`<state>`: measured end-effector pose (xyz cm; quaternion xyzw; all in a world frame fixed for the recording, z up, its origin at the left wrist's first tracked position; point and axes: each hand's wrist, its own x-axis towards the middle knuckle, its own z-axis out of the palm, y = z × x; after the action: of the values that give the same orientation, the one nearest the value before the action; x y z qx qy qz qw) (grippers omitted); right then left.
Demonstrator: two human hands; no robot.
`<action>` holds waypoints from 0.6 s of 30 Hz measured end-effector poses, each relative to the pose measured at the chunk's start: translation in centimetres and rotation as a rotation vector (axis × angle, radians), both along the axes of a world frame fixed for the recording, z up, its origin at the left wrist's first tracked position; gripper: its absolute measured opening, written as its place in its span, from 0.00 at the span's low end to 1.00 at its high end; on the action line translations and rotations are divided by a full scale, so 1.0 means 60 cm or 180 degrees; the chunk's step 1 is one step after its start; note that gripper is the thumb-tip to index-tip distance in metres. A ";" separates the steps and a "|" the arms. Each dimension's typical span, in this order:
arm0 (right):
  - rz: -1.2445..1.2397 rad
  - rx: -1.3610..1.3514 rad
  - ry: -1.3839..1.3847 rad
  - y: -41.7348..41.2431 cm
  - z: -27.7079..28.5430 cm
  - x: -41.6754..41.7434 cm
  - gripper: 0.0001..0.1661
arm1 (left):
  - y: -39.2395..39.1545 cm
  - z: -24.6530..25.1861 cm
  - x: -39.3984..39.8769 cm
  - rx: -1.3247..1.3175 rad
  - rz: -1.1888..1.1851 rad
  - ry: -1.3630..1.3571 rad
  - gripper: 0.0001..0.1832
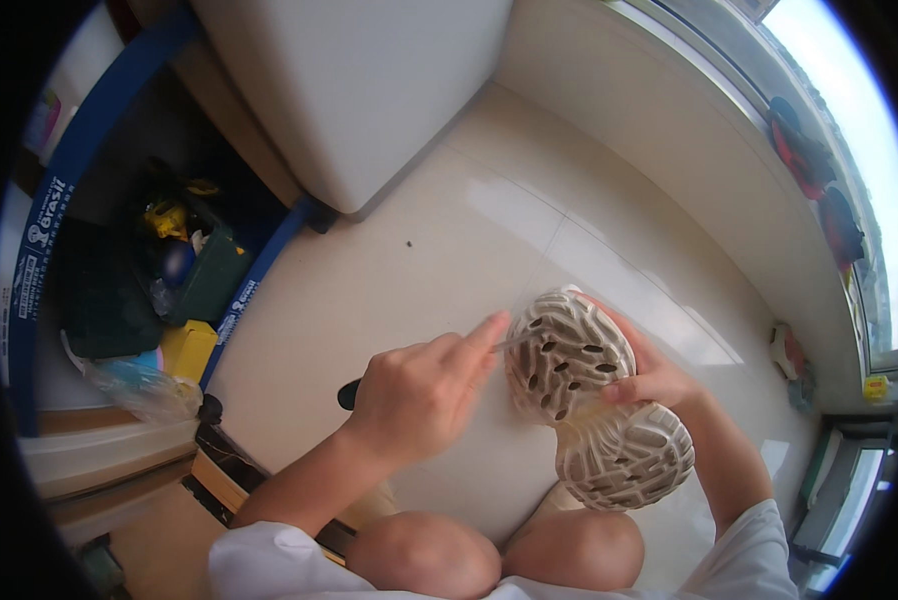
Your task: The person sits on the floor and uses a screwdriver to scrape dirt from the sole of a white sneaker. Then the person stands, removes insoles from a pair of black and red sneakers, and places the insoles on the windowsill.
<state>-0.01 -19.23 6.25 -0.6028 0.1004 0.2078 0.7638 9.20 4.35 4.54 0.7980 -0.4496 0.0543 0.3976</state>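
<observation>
A shoe with a pale, worn clog-type sole (561, 360) is held up over the floor, its underside facing me. The tread has curved grooves and several dark oval holes. My right hand (655, 379) grips it at the side of the forefoot, thumb on the sole near the narrow middle and fingers behind. My left hand (426, 390) is closed around a slim tool (348, 394) with a black handle end, its index finger stretched along it. A thin metal shaft runs from the fingers to the sole's left edge. Whether the tip enters a groove cannot be seen.
Below are my bare knees (426, 555). Left stands a blue-framed shelf (231, 311) with a dark green bin (213, 277), a yellow box (189, 351) and clear plastic. A white cabinet (351, 90) stands ahead. Shoes (801, 154) lie on the windowsill; another item (786, 351) rests by the wall.
</observation>
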 end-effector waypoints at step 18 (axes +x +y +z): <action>-0.0397 -0.3130 -0.0524 0.025 0.023 -0.062 0.51 | -0.087 0.071 -0.029 0.2106 -0.1018 -0.1197 0.03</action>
<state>-3.71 -17.73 7.61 -0.8986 0.1617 0.0416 0.4057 7.47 -0.86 8.77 0.7790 -0.6260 -0.0107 0.0338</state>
